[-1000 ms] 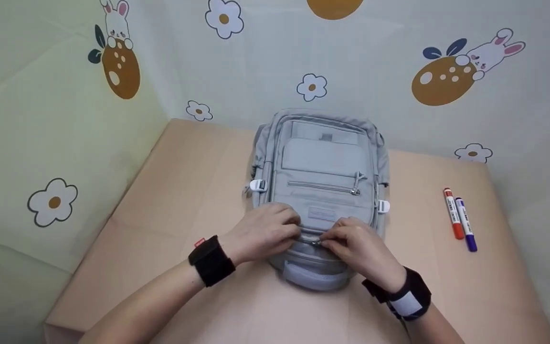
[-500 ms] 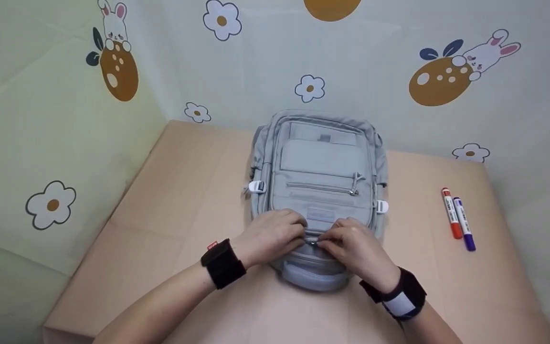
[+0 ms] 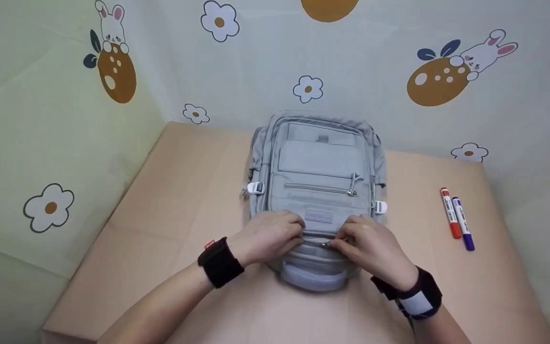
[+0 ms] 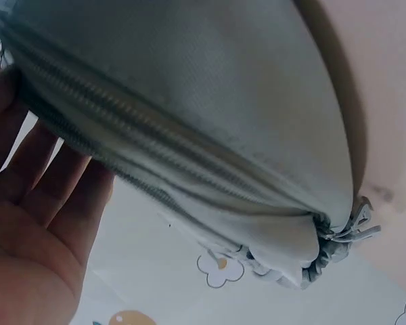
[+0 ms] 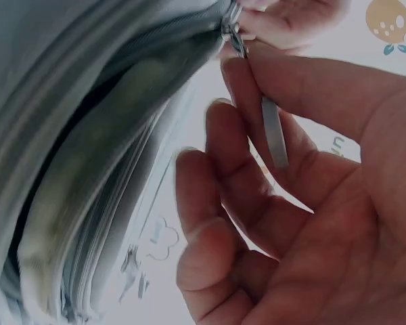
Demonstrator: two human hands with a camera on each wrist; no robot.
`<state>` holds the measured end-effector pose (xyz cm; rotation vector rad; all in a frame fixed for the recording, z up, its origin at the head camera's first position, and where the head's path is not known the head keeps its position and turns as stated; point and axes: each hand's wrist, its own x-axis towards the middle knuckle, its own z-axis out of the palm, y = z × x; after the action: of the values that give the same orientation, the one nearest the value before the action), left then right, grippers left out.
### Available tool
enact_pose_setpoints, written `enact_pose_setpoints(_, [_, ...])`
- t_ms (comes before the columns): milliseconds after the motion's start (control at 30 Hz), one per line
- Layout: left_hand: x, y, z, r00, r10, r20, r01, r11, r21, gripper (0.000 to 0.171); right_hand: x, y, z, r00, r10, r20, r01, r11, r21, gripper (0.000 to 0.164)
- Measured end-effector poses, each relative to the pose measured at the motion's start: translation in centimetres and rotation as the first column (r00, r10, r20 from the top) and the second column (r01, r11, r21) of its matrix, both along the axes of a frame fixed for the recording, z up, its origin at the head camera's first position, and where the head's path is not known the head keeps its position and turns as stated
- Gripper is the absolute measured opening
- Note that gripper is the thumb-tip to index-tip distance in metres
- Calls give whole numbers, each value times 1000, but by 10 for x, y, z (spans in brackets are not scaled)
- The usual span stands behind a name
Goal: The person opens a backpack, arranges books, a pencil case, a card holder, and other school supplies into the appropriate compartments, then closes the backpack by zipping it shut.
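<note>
A grey backpack [image 3: 322, 157] lies with its front facing up and its padded handle [image 3: 313, 278] toward the person. My right hand [image 3: 375, 243] pinches the pull of a metal zipper slider [image 3: 325, 244] between thumb and index finger. In the right wrist view a pale pull tab [image 5: 274, 132] trails across the fingers, and the zipped pocket [image 5: 88, 169] gapes beside them. My left hand [image 3: 275, 234] grips the fabric at the left part of the same zipper. The left wrist view has its fingers [image 4: 37, 162] tucked along the bag's edge beside a zipper track [image 4: 135, 125].
A red marker [image 3: 450, 213] and a purple marker [image 3: 463, 223] lie side by side on the peach-covered table [image 3: 198, 177], right of the bag. White side-strap buckles [image 3: 256, 188] flank the bag. Patterned cloth walls [image 3: 256, 62] stand behind and at the left.
My right hand has drawn the zipper slider a short way to the right over the last half second. My left hand moved slightly right earlier and now holds near the same place.
</note>
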<state>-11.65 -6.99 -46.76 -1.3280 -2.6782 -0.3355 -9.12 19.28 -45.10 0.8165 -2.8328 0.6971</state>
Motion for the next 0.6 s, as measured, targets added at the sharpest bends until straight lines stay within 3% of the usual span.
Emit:
enact_pose_setpoints(400, [-10,4,13,994,-37,103,37,999,2,9,-3,15,4,999,15,30,-16,1000,11,14])
enact_pose_setpoints(600, [-9,6,11,997,-41,72,39,999,30,8,-3,18,4,999,21,33,-22,1000,15,14])
